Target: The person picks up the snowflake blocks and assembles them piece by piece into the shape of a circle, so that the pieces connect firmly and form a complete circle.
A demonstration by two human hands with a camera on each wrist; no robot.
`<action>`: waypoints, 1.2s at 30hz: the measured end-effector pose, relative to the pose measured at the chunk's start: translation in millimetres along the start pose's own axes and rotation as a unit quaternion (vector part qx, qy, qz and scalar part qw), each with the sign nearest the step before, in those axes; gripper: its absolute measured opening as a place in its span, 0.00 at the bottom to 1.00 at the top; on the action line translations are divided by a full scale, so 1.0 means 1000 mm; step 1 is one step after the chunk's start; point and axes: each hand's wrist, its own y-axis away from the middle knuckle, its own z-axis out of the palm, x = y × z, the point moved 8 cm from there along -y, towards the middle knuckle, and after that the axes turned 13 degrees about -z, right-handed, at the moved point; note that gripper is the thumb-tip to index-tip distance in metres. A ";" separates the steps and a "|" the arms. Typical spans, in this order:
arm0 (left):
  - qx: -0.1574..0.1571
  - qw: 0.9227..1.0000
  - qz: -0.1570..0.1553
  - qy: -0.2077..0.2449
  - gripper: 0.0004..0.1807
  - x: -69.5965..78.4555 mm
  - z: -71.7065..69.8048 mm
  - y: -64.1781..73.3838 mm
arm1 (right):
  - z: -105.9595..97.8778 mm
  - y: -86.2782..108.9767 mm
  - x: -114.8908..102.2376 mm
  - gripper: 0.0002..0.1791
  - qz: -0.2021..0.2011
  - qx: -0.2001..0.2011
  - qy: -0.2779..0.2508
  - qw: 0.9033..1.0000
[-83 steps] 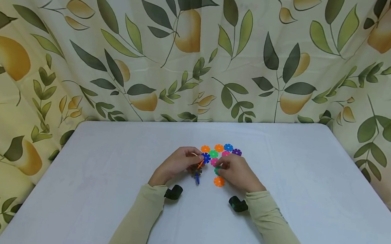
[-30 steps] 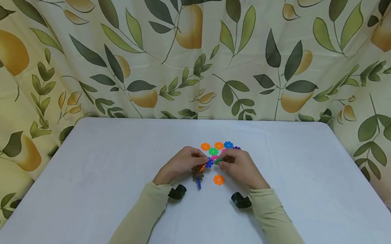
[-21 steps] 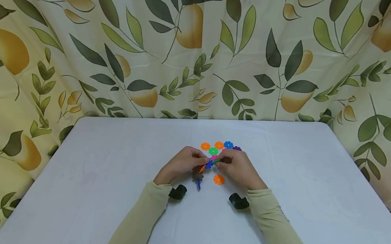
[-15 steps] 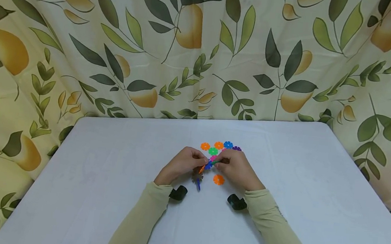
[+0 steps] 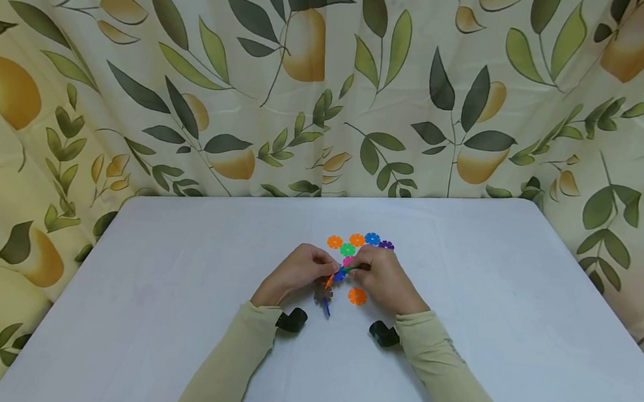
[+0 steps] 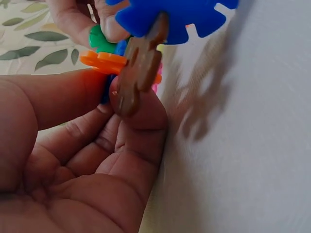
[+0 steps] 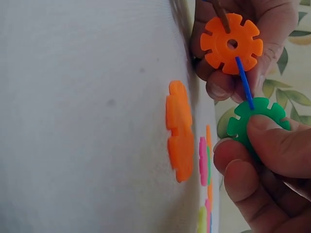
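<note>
My left hand (image 5: 298, 272) pinches a chain of slotted plastic discs between thumb and fingers. Down the chain come a blue disc (image 6: 184, 22), a brown disc (image 6: 138, 73), an orange disc (image 7: 221, 48) and a second blue disc (image 7: 245, 82), seen edge-on. Thumb and fingers of my right hand (image 5: 389, 279) pinch a green disc (image 7: 245, 127). Its rim meets that second blue disc, the two standing crosswise to each other. The fingertips of both hands are close together, and the brown and blue end of the chain hangs below my left hand.
A loose orange disc (image 5: 357, 296) lies in front of my right hand on the white tabletop (image 5: 166, 342). Beyond the hands lie several more discs, among them a green one (image 5: 347, 249), a blue one (image 5: 372, 238) and a purple one (image 5: 387, 245). A patterned curtain (image 5: 306, 127) hangs behind.
My right hand has taken the green disc off the table and brought it left to the chain's blue disc. The chain's upper end has shifted slightly down and stays in my left hand.
</note>
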 end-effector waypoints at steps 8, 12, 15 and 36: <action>-0.001 1.000 -0.007 -0.006 0.08 -0.001 -0.001 0.001 | 0.002 -0.001 -0.004 0.08 -0.034 -0.002 0.031 0.999; -0.007 1.000 -0.007 0.007 0.08 -0.002 -0.001 0.000 | 0.002 -0.001 -0.005 0.08 -0.037 0.003 0.028 0.999; -0.015 1.000 -0.009 0.018 0.08 -0.003 -0.002 0.000 | 0.002 -0.001 -0.004 0.08 -0.032 0.003 0.020 0.999; -0.046 0.998 -0.007 0.043 0.09 -0.004 -0.014 0.004 | 0.005 0.011 0.014 0.10 0.079 -0.126 -0.027 0.988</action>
